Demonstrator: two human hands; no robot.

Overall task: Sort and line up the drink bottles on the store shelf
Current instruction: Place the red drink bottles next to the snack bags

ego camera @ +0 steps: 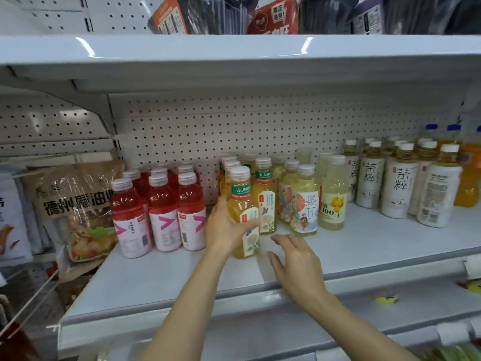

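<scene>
With left hand (229, 225) fingers wrapped round the yellow bottle (243, 217) and right hand (296, 259) fingers apart, probably slide it squarely into its row.

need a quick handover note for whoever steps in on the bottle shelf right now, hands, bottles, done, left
Left hand grips the front orange bottle, which stands on the shelf forward of its row.
Right hand is open, hovering over the shelf, holding nothing.
Done: red bottles grouped at left, white tea bottles at right.
Left: set the held bottle into line; the pale yellow bottles in the middle look mixed and staggered.
</scene>
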